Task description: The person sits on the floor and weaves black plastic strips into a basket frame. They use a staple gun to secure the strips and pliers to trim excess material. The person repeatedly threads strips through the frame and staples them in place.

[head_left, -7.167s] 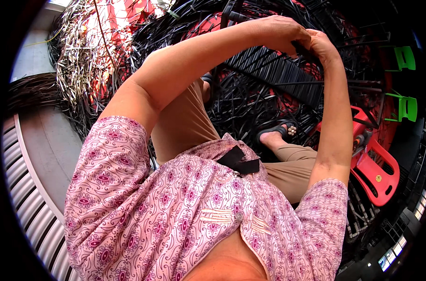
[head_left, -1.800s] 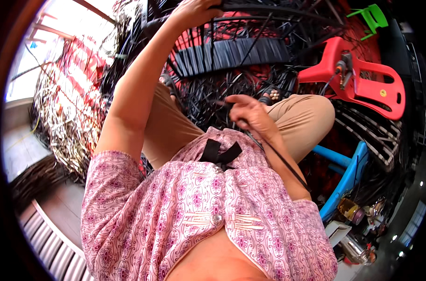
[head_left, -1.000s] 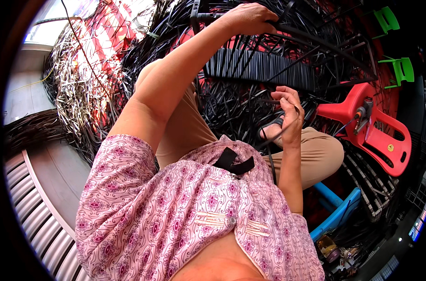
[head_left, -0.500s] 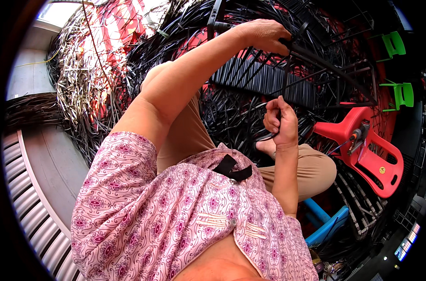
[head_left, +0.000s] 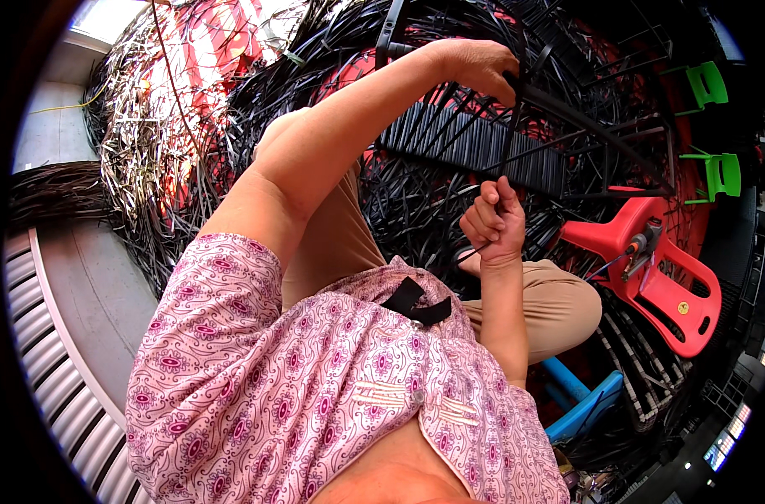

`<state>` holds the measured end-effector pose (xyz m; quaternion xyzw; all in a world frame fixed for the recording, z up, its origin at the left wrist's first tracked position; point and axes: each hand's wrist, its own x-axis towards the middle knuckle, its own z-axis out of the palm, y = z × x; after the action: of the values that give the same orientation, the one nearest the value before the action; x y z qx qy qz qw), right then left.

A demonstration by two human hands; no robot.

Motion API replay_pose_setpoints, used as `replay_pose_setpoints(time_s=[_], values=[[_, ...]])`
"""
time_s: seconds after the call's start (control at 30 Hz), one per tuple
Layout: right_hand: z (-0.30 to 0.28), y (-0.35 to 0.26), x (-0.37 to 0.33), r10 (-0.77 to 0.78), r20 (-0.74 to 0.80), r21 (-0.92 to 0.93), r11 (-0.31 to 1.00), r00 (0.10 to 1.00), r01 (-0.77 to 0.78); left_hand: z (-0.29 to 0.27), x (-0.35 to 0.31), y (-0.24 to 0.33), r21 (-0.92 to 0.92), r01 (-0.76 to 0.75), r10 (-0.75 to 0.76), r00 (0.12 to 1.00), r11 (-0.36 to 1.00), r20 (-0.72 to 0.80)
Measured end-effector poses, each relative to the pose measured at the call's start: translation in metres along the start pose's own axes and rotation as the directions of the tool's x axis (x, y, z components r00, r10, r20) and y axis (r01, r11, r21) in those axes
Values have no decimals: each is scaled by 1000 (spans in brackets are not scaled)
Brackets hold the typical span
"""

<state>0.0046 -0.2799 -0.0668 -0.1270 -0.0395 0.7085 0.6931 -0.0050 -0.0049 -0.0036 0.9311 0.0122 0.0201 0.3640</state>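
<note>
My left hand [head_left: 481,67] reaches across to the upper end of a black frame [head_left: 596,124], fingers curled down over its bar. Their tips are partly lost against the dark material. Black strips are woven closely into a panel [head_left: 475,141] on this frame. Below the panel, my right hand [head_left: 496,223] is raised with its fingers closed, pinching a thin black strip [head_left: 507,155] that runs up towards the frame near my left hand.
Tangled black strips [head_left: 323,76] cover the red floor around my legs. To the right stand a red plastic stool [head_left: 676,302] with tools [head_left: 643,248] on it, a blue stool [head_left: 588,407] and two green chairs [head_left: 722,176]. A bundle of dark strips [head_left: 59,202] lies at left.
My right hand has shifted slightly left, and the strip loop beside it is no longer visible. My left hand has moved only slightly and stays at the frame.
</note>
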Motion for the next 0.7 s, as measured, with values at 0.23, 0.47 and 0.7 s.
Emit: replay_pose_setpoints(time_s=[0.23,0.47,0.7], values=[[-9,4,3,16,40,50,999,999,-18,-1,-3,6,-4,4,-4,999,1000,-38],[-32,4,6,48,-67,-137,989,997,-57,1,-3,13,119,-8,23,993,993,-119],[0,-38,28,-816,-221,-967,253,535,-14,5,-1,4,123,-82,103,979,989,-175]])
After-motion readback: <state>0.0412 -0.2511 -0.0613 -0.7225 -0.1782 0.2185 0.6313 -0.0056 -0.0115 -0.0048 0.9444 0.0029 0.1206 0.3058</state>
